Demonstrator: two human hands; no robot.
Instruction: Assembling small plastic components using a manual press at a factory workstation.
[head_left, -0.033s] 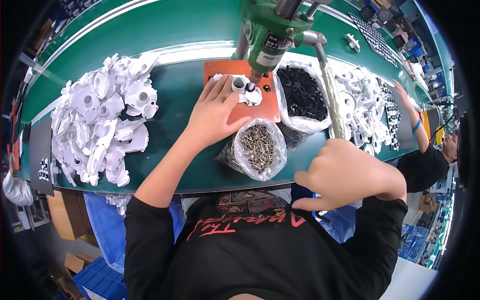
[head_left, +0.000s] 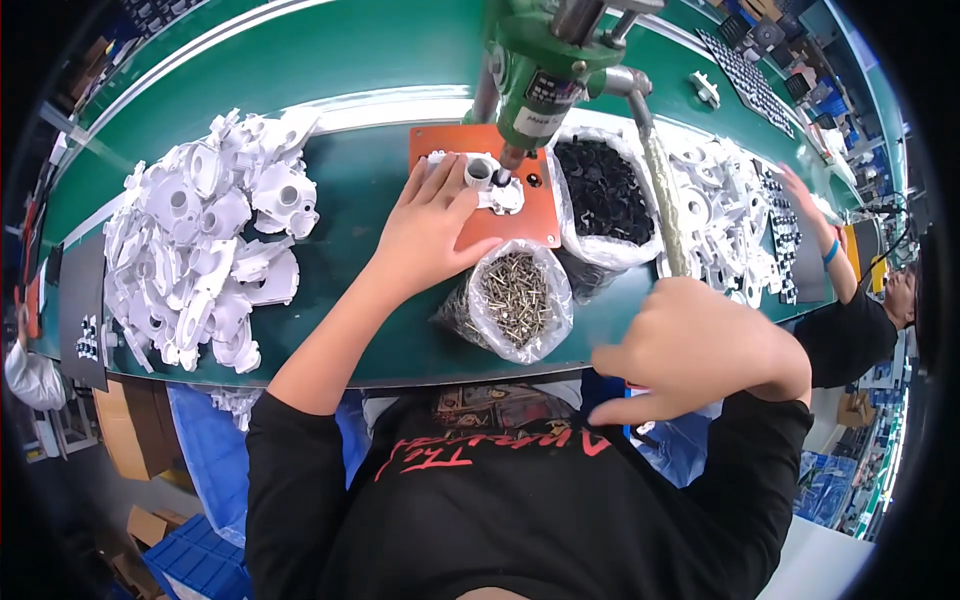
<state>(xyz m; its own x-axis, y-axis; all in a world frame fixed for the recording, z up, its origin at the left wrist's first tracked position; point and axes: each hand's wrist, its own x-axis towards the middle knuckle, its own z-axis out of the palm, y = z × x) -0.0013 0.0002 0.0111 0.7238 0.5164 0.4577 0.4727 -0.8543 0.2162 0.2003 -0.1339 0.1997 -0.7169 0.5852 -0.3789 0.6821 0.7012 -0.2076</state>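
Note:
My left hand (head_left: 430, 225) lies flat over the left side of a white plastic part (head_left: 508, 197), fingers stretched out and thumb apart. The part, with a round grey-lined collar, rests on an orange plate (head_left: 530, 226). Right above it is the tip of a green press (head_left: 530, 125); a small black piece sits under the tip, and whether they touch I cannot tell. My right hand (head_left: 690, 350) is curled at the lower end of the press lever (head_left: 662, 200), thumb sticking out to the left. The lever's end is hidden by the hand.
A clear bag of metal screws (head_left: 517, 305) stands before the plate, and a bag of black plastic pieces (head_left: 605, 190) right of it. White parts are heaped at left (head_left: 200, 240) and right (head_left: 715, 215). A co-worker's arm (head_left: 825, 230) reaches in at the far right.
Almost nothing differs. The whole view has shifted very slightly; both hands, the white part and the press keep their places relative to one another.

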